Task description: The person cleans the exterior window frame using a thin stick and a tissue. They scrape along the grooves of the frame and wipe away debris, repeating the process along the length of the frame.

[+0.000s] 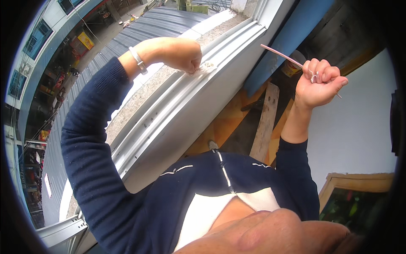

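My left hand (pixel 187 58), with a silver-coloured bangle (pixel 138 60) at the wrist, grips a crumpled white wad (pixel 206 68), perhaps tissue or cloth. The wad rests on the metal track of a sliding-window frame (pixel 177 95); my curled fingers hide part of it. Off to the right, my right hand (pixel 318 82) is raised, palm towards me, its fingers closed around a thin pinkish stick (pixel 280 54). One end of the stick juts out towards the window frame, and a short tip shows below the thumb. A ring (pixel 314 76) is on one finger.
Dark specks (pixel 150 119) lie in the track. Outside are a rough ledge (pixel 136 114) and a corrugated metal roof (pixel 152 23) above a street. Indoors, a worn wooden plank (pixel 266 117) stands near a blue upright panel (pixel 282 41). A container (pixel 291 68) is partly hidden behind the stick.
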Action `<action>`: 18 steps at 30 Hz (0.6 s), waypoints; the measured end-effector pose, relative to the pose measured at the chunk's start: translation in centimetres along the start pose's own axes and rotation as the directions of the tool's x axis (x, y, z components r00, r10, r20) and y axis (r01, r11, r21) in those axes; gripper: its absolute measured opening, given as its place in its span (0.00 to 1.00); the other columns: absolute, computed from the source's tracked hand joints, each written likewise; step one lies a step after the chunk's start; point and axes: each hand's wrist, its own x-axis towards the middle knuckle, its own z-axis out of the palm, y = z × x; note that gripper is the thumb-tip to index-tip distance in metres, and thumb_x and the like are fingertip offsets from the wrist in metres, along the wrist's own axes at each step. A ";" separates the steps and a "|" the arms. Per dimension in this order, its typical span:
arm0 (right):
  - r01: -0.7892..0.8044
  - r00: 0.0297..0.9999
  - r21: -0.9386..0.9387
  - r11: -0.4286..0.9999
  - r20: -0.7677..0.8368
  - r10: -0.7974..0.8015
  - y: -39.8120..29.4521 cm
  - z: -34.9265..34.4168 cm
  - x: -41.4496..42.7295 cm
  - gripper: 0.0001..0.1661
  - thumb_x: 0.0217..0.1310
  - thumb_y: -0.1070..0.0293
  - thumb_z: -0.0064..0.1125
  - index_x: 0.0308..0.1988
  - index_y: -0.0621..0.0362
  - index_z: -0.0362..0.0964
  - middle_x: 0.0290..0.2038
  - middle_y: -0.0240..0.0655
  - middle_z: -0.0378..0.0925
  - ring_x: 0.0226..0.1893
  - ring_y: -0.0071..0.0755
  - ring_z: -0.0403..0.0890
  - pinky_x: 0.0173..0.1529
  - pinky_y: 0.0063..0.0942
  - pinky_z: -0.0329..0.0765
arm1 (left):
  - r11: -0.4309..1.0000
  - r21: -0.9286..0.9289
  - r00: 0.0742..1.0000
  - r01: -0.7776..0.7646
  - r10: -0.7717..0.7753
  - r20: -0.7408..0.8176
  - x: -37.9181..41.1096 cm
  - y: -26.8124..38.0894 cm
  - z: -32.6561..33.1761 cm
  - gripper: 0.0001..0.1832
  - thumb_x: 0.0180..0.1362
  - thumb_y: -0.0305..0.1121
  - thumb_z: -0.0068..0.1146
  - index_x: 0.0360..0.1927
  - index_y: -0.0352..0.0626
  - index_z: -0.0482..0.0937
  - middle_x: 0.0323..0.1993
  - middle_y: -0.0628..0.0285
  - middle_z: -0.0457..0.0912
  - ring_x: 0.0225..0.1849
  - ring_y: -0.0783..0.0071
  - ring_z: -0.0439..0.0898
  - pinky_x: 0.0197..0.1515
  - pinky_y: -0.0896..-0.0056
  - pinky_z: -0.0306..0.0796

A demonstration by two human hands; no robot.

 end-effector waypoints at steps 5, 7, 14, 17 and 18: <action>0.029 1.000 -0.048 0.998 0.012 -0.028 -0.4 1.8 -0.3 0.35 0.67 0.36 0.35 0.17 0.51 0.50 0.13 0.24 0.48 0.14 0.22 0.46 0.21 0.23 0.46 | 0.990 -0.119 0.924 0.071 -0.110 -0.367 -5.7 -1.4 0.9 0.07 0.54 0.29 0.61 0.35 0.37 0.82 0.30 0.58 0.80 0.33 0.68 0.80 0.35 0.72 0.72; 0.046 0.998 -0.017 0.999 0.038 -0.045 -0.1 2.5 -0.1 0.35 0.66 0.36 0.35 0.17 0.51 0.49 0.13 0.24 0.48 0.14 0.22 0.46 0.21 0.23 0.46 | 0.989 -0.147 0.836 0.031 -0.106 -0.539 -5.5 -1.3 1.2 0.11 0.53 0.30 0.61 0.41 0.39 0.81 0.26 0.55 0.80 0.29 0.64 0.80 0.34 0.68 0.71; 0.094 0.995 -0.084 0.992 0.023 -0.092 -1.2 1.7 0.4 0.35 0.66 0.35 0.35 0.17 0.50 0.48 0.13 0.25 0.47 0.14 0.22 0.46 0.21 0.22 0.46 | 0.989 0.128 0.742 -0.071 0.138 -0.656 2.7 0.1 2.9 0.20 0.55 0.25 0.56 0.53 0.43 0.76 0.36 0.51 0.78 0.40 0.54 0.79 0.48 0.59 0.72; 0.053 0.997 -0.067 0.996 0.059 -0.049 -0.4 1.5 -0.1 0.35 0.66 0.36 0.35 0.17 0.50 0.48 0.13 0.25 0.47 0.14 0.22 0.45 0.21 0.22 0.46 | 0.969 0.206 0.847 0.134 -0.005 -0.531 3.0 0.9 4.1 0.06 0.53 0.26 0.54 0.33 0.38 0.81 0.34 0.56 0.77 0.39 0.59 0.79 0.46 0.62 0.72; 0.063 0.997 -0.121 0.991 0.059 -0.057 -0.9 1.5 -0.4 0.35 0.66 0.35 0.35 0.17 0.50 0.48 0.13 0.25 0.47 0.14 0.22 0.46 0.21 0.22 0.46 | 0.968 0.231 0.818 0.095 0.057 -0.573 2.5 1.9 4.2 0.06 0.54 0.27 0.53 0.26 0.38 0.80 0.33 0.59 0.77 0.38 0.61 0.79 0.45 0.64 0.73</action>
